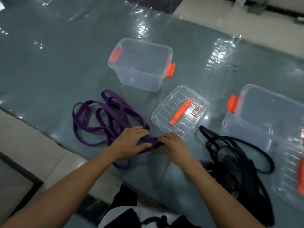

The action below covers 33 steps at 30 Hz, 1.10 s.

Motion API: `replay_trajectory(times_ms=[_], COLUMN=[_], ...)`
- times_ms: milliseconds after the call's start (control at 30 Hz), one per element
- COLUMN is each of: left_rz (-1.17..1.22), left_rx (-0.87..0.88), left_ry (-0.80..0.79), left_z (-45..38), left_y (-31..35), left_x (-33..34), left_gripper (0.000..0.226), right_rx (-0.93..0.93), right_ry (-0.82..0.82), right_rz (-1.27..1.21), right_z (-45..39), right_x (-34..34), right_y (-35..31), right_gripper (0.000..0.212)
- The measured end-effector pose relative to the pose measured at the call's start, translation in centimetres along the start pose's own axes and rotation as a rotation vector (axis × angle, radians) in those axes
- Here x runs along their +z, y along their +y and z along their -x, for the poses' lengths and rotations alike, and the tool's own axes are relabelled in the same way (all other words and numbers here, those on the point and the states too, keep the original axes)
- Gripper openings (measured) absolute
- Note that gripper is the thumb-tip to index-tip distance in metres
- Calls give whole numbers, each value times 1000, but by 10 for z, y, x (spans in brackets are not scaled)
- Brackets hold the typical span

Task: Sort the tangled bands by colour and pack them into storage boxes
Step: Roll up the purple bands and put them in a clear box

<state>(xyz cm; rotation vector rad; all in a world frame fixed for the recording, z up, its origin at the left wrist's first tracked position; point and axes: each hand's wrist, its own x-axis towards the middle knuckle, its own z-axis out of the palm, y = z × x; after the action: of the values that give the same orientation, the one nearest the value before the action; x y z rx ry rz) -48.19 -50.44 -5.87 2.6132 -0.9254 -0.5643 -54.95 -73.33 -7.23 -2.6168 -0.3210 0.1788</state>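
A loose heap of purple bands (pixel 105 117) lies on the table left of centre. My left hand (pixel 131 142) lies flat on a gathered end of these bands, fingers straight. My right hand (pixel 172 145) pinches the same purple bundle at its right end. A tangle of black bands (pixel 233 162) lies to the right, near the table's front edge. An open clear storage box (pixel 141 63) with orange latches stands behind the purple bands. A second open clear box (pixel 269 112) stands at the right.
A clear lid (pixel 164 116) with an orange handle lies flat between the two boxes, just beyond my right hand. Another lid (pixel 294 175) shows at the far right edge. The table (pixel 57 55) is covered in glossy plastic sheeting; its front edge runs diagonally at the left.
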Motion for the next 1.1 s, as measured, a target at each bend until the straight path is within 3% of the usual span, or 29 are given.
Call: replay_trajectory(times_ms=[200,400,500,667,767,1100], left_rz=[183,552,661,863,964,660], left_rx=[181,263,296,320,277,295], left_ry=[-25,-27,-58,-176,-187,-139], left_z=[-39,-68,-78,-79,-73,-36], left_y=[-25,-28,-20,-9,-6,-5], left_x=[-23,-52,-64,-69,-68,-85], left_gripper=[69,72,68,37,30,23], right_rx=[58,131,199,306,327,427], right_ry=[90,375,431,540,579,553], right_rz=[-71,-145,-155,-205,-226,-375], right_z=[-36,-56,-55,-42,-34,-16], right_x=[-32,-48,-52,-59,-63,-60], right_y=[-24,-49,-63,-74,-79,-109], right_gripper=[25,32,36,37,36,42])
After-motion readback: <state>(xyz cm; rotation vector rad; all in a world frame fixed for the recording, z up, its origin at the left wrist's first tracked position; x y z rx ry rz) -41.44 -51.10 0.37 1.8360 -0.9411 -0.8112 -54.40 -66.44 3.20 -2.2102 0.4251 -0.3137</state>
